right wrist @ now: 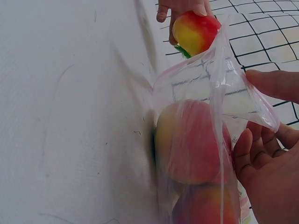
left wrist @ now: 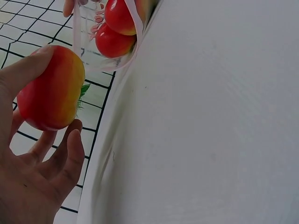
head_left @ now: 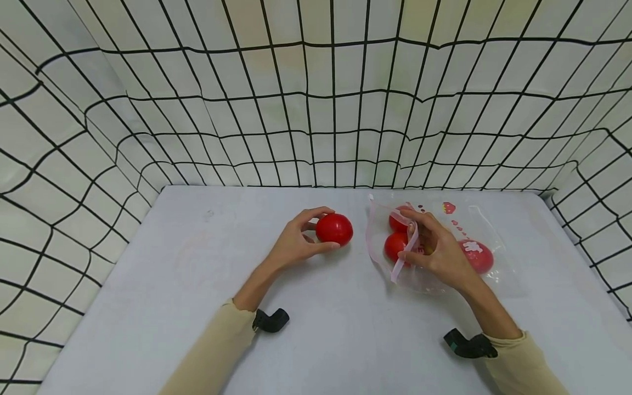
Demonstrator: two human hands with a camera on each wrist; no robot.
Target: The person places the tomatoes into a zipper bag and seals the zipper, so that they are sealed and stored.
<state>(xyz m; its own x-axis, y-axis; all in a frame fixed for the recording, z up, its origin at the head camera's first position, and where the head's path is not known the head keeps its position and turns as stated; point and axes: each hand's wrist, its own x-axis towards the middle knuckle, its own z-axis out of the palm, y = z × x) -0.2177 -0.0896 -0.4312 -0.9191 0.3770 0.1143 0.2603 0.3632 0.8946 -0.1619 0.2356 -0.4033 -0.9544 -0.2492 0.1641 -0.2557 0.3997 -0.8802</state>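
My left hand [head_left: 291, 241] grips a glossy red fruit [head_left: 334, 229] between thumb and fingers, left of the bag's mouth. In the left wrist view the fruit is red shading to yellow, with green leaves [left wrist: 84, 89] at one end. My right hand [head_left: 439, 252] pinches the pink-edged mouth of a clear plastic bag [head_left: 498, 274], which stands partly open towards the left hand. Inside, near the mouth, lie two similar fruits [right wrist: 189, 140], seen through the film in the right wrist view. My right fingers partly cover them in the head view.
A white table [head_left: 197, 263] lies under both hands. Black wire mesh [head_left: 316, 131] rises behind it and along both sides, with a pale backing beyond. Pink-red prints [head_left: 448, 208] mark the bag, and a larger red shape [head_left: 476, 256] with a white patch shows at its right part.
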